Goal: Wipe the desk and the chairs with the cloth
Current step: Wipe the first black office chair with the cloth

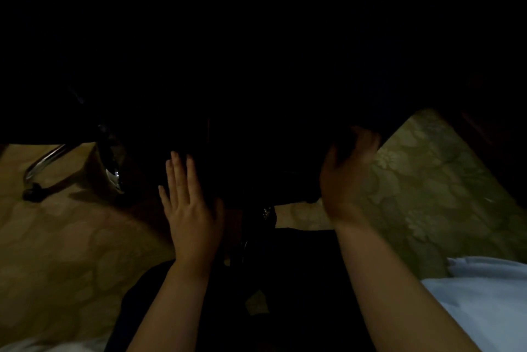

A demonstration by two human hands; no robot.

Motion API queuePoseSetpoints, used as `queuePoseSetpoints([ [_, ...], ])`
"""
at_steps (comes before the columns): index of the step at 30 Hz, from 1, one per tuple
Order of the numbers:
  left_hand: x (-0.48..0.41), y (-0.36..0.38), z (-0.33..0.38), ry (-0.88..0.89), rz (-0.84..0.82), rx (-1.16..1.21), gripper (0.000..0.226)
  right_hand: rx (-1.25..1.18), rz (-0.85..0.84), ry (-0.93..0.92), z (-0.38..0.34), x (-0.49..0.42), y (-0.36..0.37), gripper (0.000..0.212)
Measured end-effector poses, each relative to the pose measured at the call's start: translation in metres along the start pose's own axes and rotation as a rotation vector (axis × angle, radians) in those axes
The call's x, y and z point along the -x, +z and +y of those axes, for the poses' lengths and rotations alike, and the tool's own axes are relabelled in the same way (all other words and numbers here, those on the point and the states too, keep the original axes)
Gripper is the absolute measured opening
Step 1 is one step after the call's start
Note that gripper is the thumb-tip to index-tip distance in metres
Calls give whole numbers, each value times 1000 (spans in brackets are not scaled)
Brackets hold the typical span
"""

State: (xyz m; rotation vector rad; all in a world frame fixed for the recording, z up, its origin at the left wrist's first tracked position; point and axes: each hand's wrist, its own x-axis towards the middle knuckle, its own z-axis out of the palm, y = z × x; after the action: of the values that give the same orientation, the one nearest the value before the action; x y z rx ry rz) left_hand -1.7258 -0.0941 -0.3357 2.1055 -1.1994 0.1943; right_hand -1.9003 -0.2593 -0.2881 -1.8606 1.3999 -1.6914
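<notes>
The view is very dark. A black chair [256, 137] fills the middle, and its shape is mostly lost in shadow. My left hand [188, 209] lies flat against the chair's left side with its fingers straight. My right hand [346, 174] is at the chair's right edge, with fingers and thumb curled round a dark edge there. No cloth can be made out in either hand.
A chrome chair leg [48, 163] with a black foot curves over the patterned beige carpet [71, 237] at the left. More carpet [427, 180] shows at the right. A pale sleeve [484, 300] is at the lower right. The upper half is black.
</notes>
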Motion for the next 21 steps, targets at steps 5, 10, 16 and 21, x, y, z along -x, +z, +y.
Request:
queuePoseSetpoints([
  [5,-6,0,5,-26,22,16,75,47,129,330,4,-3,3,34],
  [10,-3,-4,-3,-24,31,9,77,-108,-86,-38,-49,36,38,24],
  [16,-10,-10,-14,-94,105,25,85,-64,-88,-47,-6,19,13,32],
  [21,-12,-5,-9,-126,130,41,78,-27,-63,124,-26,35,31,37],
])
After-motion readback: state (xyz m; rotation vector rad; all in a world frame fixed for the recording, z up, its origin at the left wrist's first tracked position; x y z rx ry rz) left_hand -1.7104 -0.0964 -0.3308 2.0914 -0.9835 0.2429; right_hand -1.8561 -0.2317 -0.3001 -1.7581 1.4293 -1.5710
